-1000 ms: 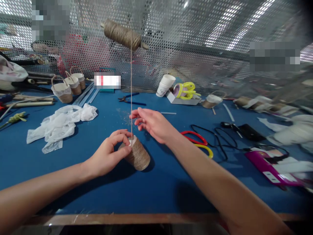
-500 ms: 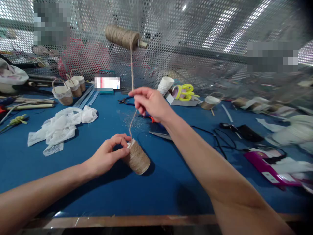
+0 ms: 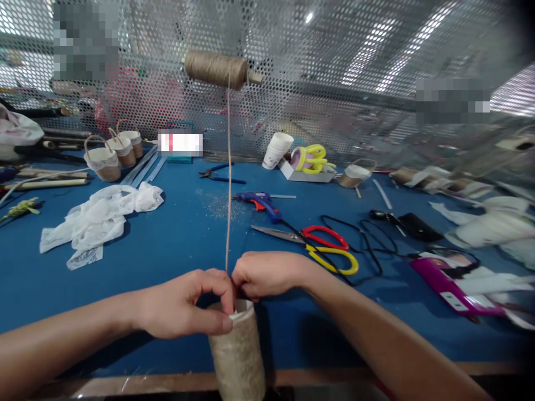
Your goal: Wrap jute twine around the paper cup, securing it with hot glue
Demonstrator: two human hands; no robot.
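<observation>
My left hand (image 3: pixel 179 303) pinches the rim of a twine-wrapped cup (image 3: pixel 239 356), thumb outside and fingers over the white inner edge. The cup stands near the table's front edge, its lower end cut off by the picture. Close beside it at the far side of the rim, my right hand (image 3: pixel 271 274) is closed on a strand of twine (image 3: pixel 228 167), its fingertips partly hidden. That strand runs taut down from a spool of brown twine (image 3: pixel 215 68) at the mesh wall.
Beyond my hands lie a blue glue gun (image 3: pixel 259 201), scissors (image 3: pixel 286 234) with red and yellow handles, and pliers (image 3: pixel 221 177). White lace (image 3: pixel 96 220) and small baskets (image 3: pixel 104 167) sit at left. Paper cups (image 3: pixel 277 150) stand behind. A purple power strip (image 3: pixel 438 281) and cords are right.
My left hand has brought the cup nearer and turned it more upright. My right hand drew slack twine from the spool, then came down to the cup's rim, uncovering the glue gun and scissors.
</observation>
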